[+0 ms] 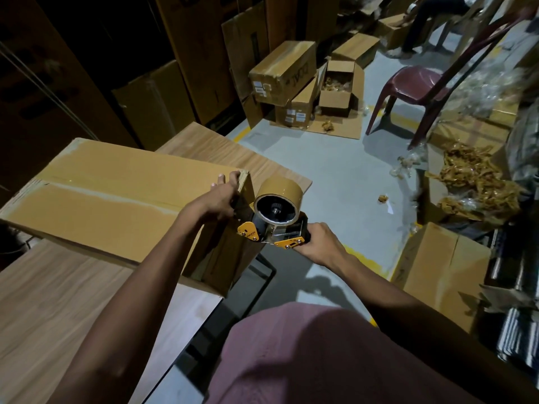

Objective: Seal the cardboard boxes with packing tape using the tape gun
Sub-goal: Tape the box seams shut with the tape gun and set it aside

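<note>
Closest in, the right hand (316, 243) gripped the tape gun (272, 218) by its handle, roll up, at the box's (116, 199) right end. Beside it the left hand (217, 196) clasped that top corner. Its long seam ran away leftward.

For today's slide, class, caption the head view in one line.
Left hand steadies a cardboard box on a table while right hand holds a tape gun.
</note>
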Motion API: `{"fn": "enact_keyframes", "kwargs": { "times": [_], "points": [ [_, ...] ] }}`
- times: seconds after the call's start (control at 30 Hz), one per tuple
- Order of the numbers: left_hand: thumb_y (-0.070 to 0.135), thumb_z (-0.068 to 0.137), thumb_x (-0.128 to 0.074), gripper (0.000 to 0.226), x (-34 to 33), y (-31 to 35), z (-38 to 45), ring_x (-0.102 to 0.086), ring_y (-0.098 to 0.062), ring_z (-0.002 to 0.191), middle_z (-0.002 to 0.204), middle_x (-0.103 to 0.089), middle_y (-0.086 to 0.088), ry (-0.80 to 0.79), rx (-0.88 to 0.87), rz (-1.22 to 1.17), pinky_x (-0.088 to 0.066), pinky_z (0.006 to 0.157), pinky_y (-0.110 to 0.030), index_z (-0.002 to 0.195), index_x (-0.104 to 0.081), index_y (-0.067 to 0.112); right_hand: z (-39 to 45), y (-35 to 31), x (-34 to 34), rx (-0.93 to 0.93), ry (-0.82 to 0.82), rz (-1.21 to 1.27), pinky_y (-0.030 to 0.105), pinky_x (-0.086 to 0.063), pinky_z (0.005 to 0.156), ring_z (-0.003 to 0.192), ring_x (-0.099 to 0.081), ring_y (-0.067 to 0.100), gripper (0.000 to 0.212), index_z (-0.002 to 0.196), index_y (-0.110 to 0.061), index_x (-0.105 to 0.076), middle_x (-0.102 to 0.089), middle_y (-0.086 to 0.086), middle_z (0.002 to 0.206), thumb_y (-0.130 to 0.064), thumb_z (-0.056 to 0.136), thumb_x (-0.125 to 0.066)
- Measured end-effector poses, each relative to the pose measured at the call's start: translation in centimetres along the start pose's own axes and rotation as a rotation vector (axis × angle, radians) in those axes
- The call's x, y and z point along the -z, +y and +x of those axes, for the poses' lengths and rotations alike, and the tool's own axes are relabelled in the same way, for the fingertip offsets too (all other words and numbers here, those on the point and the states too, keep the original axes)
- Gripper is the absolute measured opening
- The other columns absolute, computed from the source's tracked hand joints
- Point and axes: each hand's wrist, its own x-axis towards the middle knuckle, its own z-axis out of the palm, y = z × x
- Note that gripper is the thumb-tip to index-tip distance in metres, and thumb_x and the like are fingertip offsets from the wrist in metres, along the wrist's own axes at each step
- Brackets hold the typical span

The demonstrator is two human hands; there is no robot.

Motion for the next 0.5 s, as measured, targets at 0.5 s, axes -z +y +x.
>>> {"fn": "enact_keyframes", "kwargs": {
  "times": [0.5],
  "points": [
    [0.022, 0.077, -0.086, 0.108, -1.2, 0.4, -1.4, -0.01, -0.036, 0.154, 0.168, -0.006, -0.019, 0.095, 0.075, -0.055, -0.012, 0.125, -0.05, 0.156, -0.017, -0.006, -1.6, 6.9, -2.7, -0.442, -0.076, 0.437, 0.032, -0.048, 0.044, 0.044, -0.058, 0.03, 0.026, 0.079, 0.01, -0.063, -0.063, 0.02, 0.06, -0.013, 0.09, -0.066]
  ]
}}
